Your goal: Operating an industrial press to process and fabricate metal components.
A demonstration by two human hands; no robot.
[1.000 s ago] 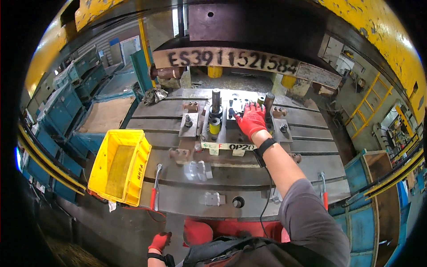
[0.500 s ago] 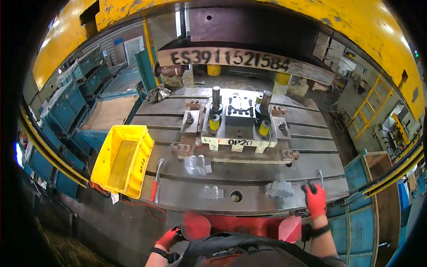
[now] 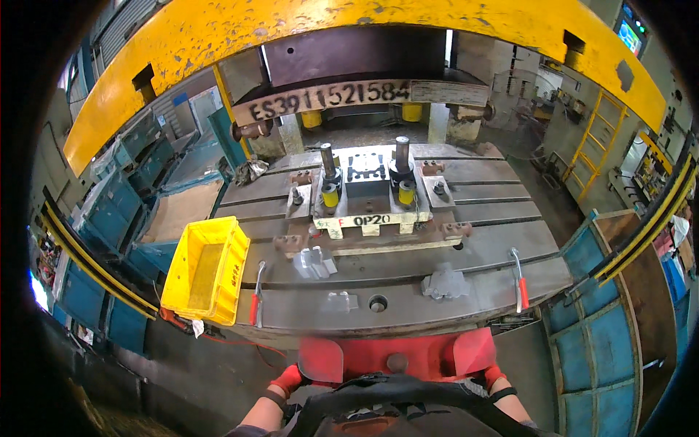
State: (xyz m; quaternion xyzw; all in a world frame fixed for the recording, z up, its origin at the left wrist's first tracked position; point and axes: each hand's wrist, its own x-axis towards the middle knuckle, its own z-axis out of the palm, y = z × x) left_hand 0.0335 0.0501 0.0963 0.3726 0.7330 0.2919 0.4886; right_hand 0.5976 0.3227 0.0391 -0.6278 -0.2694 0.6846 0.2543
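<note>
My left hand [image 3: 288, 379], in a red glove, is at the left end of the red control stand [image 3: 400, 348]. It is against the rounded left guard [image 3: 320, 360], which hides its fingers. At the opposite end, my right hand [image 3: 494, 376], also red-gloved, is by the right guard [image 3: 475, 352] with its fingers out of sight. A round knob [image 3: 397, 363] stands between the guards. Beyond lies the slotted press bed [image 3: 495, 255], carrying a die [image 3: 371, 207] with two upright posts. Grey formed metal pieces [image 3: 444, 284] lie on the near part of the bed.
A yellow crate [image 3: 231, 291] sits at the bed's left edge. Red-handled tools lie nearby, one on the left [image 3: 255, 307] and one on the right [image 3: 522, 293]. Above the die hangs the press slide [image 3: 357, 58]. Blue bins [image 3: 109, 182] stand left; a blue-framed container [image 3: 593, 320] stands right.
My right hand has left the right-hand red-handled tool, now fully visible on the bed, and moved down to the right guard. My left hand remains beside the left guard. The view has shifted.
</note>
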